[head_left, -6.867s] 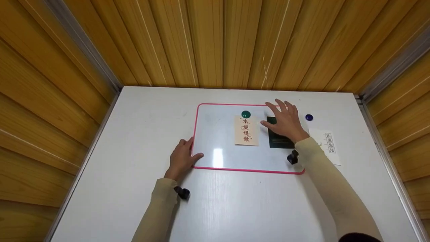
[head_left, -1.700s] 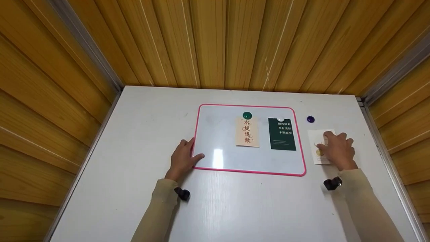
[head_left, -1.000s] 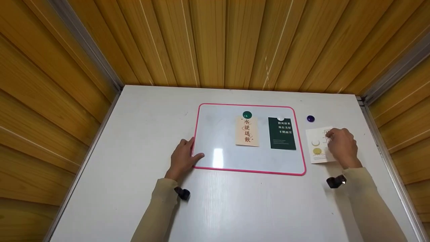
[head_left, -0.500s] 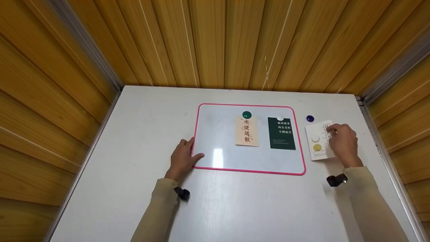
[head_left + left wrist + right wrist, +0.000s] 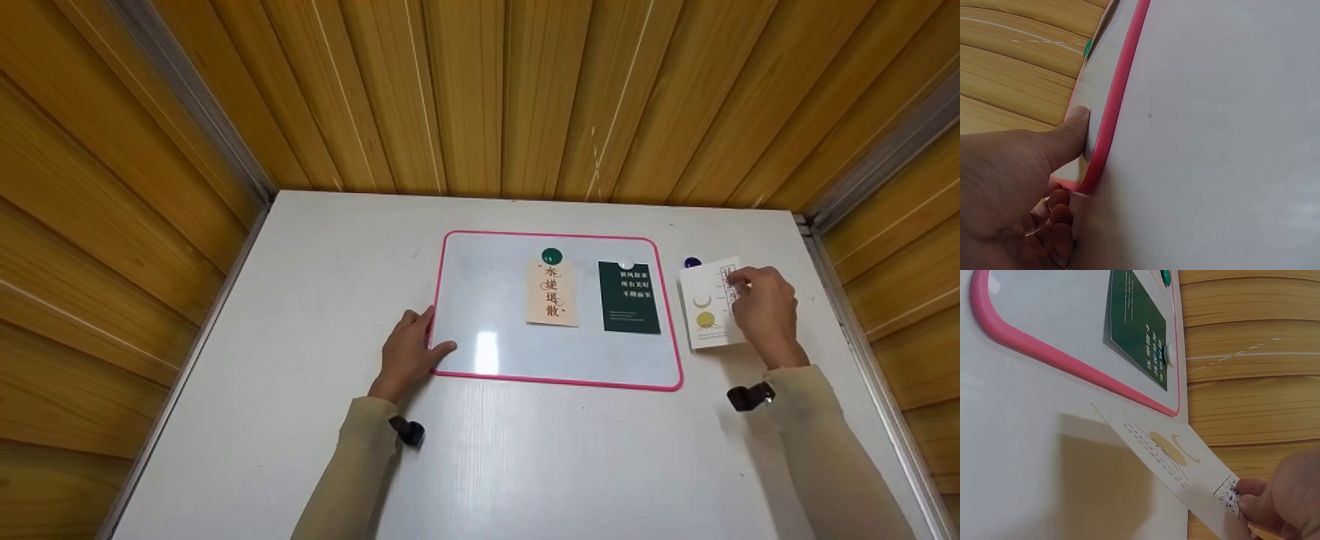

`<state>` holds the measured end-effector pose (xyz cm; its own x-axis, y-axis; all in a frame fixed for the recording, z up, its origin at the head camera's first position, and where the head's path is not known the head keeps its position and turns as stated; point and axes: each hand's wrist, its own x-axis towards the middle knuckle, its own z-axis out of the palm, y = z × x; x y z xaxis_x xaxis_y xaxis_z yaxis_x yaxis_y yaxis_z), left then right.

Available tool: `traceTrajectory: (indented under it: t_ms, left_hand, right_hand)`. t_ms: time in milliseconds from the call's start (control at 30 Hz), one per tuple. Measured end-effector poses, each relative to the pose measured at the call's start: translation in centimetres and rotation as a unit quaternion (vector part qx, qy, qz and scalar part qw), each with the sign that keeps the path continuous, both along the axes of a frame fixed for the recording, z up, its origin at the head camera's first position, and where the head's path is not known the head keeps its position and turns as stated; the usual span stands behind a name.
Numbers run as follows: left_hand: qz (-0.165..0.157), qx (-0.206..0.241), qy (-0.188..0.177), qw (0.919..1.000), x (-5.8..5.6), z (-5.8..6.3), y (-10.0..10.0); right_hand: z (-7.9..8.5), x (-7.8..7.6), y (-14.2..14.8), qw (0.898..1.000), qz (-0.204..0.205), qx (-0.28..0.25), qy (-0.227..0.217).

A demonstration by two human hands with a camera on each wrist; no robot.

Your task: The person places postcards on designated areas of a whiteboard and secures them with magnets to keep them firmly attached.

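My left hand (image 5: 407, 349) grips the left edge of a small whiteboard (image 5: 480, 292) with a pink rim. In the left wrist view its thumb lies over the board's face, and its fingers curl by the corner. To the right of the board, my right hand (image 5: 766, 311) pinches a white card (image 5: 701, 289) by its right side. This card, printed with a crescent, a yellow disc and characters, is tilted and lifted off the table, its shadow showing in the right wrist view. A purple magnet (image 5: 691, 262) is partly hidden behind the card.
On the board, a green magnet (image 5: 552, 256) sits at the top of a beige card (image 5: 551, 296). A white magnet (image 5: 1169, 354) sits at the top of a dark green card (image 5: 630, 307). Wood-look panels (image 5: 465, 97) stand behind the white table (image 5: 337, 262).
Earlier, my right hand was over the dark green card, then at the white card lying flat. It now has the white card raised and shifted towards the purple magnet. My left hand stays put.
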<state>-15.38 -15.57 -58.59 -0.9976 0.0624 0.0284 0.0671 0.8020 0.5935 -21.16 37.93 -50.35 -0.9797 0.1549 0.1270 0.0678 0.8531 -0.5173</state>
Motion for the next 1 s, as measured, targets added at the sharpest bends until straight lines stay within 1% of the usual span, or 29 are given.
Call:
traceTrajectory:
  t_ms: [167,367,567,700,800,1000]
  left_hand:
    - [-0.001,0.002,0.000,1.0000,0.0,-0.1,0.0]
    - [-0.001,0.002,0.003,1.0000,0.0,0.0,0.0]
    - [-0.001,0.001,0.002,1.0000,0.0,0.0,0.0]
    - [0.000,-0.002,0.002,1.0000,0.0,0.1,0.0]
    - [0.001,-0.005,0.001,1.0000,-0.1,0.1,-0.1]
    - [0.003,-0.003,-0.004,1.0000,-0.1,-0.2,-0.1]
  right_hand:
    - [0.0,-0.1,-0.2,1.000,0.001,-0.002,-0.002]
    - [0.0,-0.1,-0.5,1.000,-0.001,-0.007,-0.003]
    - [0.1,-0.2,-0.9,1.000,0.004,-0.009,0.021]
    - [0.1,-0.5,-1.5,0.999,0.013,-0.017,0.050]
    - [0.1,-0.8,-2.0,0.998,0.016,-0.021,0.059]
    - [0.3,-1.3,-3.3,0.998,0.020,-0.027,0.047]
